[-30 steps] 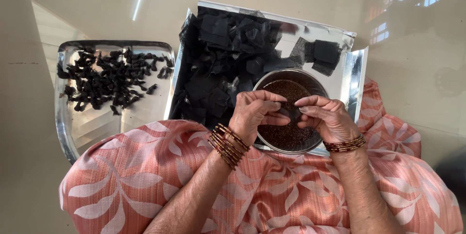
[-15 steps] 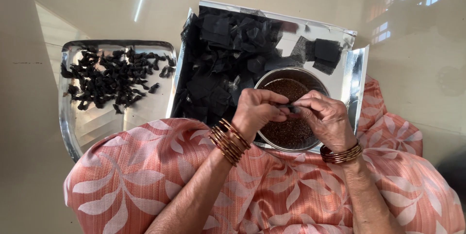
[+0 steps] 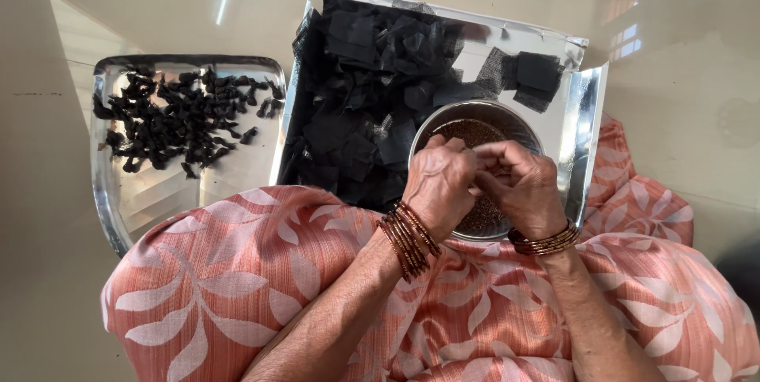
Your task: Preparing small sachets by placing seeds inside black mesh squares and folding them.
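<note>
My left hand (image 3: pixel 440 185) and my right hand (image 3: pixel 521 186) meet fingertip to fingertip over a round steel bowl (image 3: pixel 518 118) of small brown seeds. The fingers of both hands are pinched together on a small dark piece between them; the piece itself is almost hidden. The bowl sits on a large steel tray (image 3: pixel 582 113) piled with black cloth squares (image 3: pixel 372 105). Both wrists wear copper-coloured bangles.
A second steel tray (image 3: pixel 134 200) at the left holds several small black twisted bundles (image 3: pixel 170 121). Both trays rest against my lap, which is covered in orange cloth with a pale leaf print (image 3: pixel 261 287). A shiny beige floor lies around them.
Both hands have drawn closer together over the bowl, and the fingers have closed more tightly around the small dark piece.
</note>
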